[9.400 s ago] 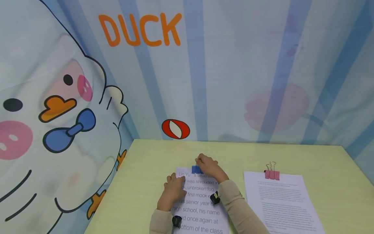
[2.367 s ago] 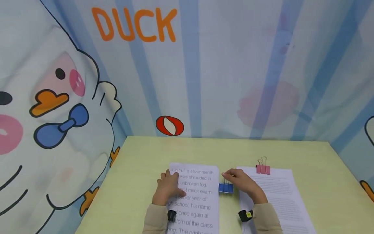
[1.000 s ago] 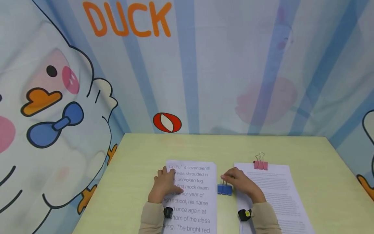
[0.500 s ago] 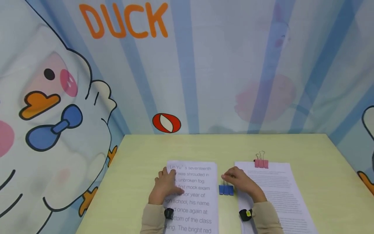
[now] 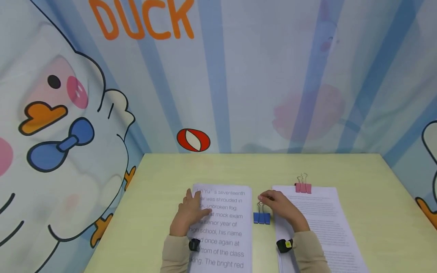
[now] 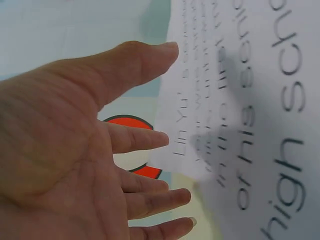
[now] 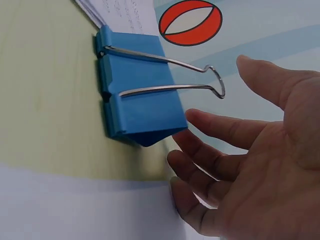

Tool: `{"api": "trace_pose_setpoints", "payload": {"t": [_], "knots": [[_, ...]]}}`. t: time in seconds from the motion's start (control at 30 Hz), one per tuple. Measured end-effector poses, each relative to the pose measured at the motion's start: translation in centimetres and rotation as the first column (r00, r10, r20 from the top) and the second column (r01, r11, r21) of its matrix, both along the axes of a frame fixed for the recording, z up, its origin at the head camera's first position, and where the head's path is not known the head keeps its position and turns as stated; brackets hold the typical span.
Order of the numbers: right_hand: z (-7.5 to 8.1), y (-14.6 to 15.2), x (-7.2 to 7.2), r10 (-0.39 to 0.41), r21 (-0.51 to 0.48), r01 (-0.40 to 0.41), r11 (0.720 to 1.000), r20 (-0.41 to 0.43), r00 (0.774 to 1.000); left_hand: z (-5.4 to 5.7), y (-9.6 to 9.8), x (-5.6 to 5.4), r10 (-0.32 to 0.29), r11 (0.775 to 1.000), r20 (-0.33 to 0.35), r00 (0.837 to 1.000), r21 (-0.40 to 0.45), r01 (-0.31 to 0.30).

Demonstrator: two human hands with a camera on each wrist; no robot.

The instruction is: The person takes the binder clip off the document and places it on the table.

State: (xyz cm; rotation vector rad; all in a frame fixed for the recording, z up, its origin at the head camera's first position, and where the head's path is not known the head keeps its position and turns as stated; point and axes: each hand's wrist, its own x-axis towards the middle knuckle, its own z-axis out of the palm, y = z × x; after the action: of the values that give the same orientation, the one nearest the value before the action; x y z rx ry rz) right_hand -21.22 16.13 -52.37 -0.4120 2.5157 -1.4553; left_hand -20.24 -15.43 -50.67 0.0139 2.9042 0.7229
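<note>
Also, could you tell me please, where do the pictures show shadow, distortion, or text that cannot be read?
Head: light looks even, but the right paper has print too small to read; left wrist: soft shadows and letters stretched by the steep angle on the left paper; right wrist: soft shadow beside the clip.

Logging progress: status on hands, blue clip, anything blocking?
Left hand, fingers spread, at large-print pages. Right hand holding nothing. Blue clip on table, between those and small-print pages. No obstruction visible.

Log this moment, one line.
left hand: at large-print pages | right hand: not gripping blue clip | blue clip: on table | pink clip: on small-print pages
</note>
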Motion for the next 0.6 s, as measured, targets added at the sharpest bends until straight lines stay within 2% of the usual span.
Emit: {"api": "trace_pose_setpoints", "payload": {"t": [0.1, 0.3, 0.6], "knots": [[0.6, 0.0, -0.1, -0.008, 0.002, 0.008, 1.000, 0.001, 1.000, 0.7, 0.2, 0.2, -0.004, 1.000, -0.022, 1.000, -0.008, 0.004], [2.2, 0.4, -0.7, -0.020, 0.018, 0.020, 1.000, -0.014, 1.000, 2.0, 0.9, 0.3, -0.049, 0.998, -0.087, 0.995, -0.031, 0.047], [4.7, 1.9, -1.6, -0.020, 0.090, 0.028, 0.996, -0.092, 0.996, 3.4, 1.9, 0.5, -0.049, 0.998, -0.144, 0.988, -0.048, 0.042]]}}
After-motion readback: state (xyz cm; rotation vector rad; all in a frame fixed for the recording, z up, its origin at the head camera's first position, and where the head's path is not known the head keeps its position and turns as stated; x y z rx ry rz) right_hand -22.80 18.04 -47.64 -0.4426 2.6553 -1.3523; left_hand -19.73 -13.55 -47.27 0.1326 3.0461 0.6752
